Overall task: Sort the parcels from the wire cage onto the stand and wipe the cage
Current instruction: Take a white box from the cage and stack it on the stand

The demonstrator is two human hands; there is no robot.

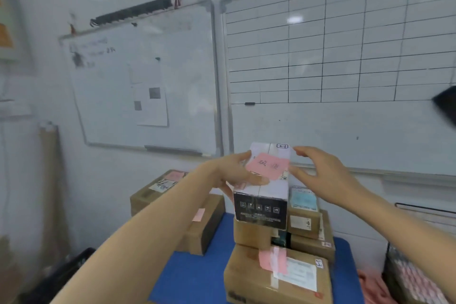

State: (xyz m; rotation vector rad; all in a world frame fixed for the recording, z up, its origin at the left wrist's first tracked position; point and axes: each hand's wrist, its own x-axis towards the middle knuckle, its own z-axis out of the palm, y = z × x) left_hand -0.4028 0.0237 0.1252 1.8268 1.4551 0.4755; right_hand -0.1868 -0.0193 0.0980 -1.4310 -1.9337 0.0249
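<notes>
A white and black box [265, 195] with a pink label sits on top of a stack of brown parcels [276, 271] on the blue stand [197, 276]. My left hand [234, 173] grips its left side, thumb over the top near the label. At the box's right edge my right hand [318, 170] hovers with fingers spread, fingertips close to the top right corner; whether they touch is unclear. More brown parcels [177, 205] lie stacked to the left on the stand. A wire cage [404, 266] shows at the far right edge.
Two whiteboards [148, 81] hang on the wall behind the stand. A pink cloth [372, 286] lies beside the cage at lower right. A dark crate [64, 276] sits on the floor at lower left, and a cardboard roll [49, 168] leans against the wall.
</notes>
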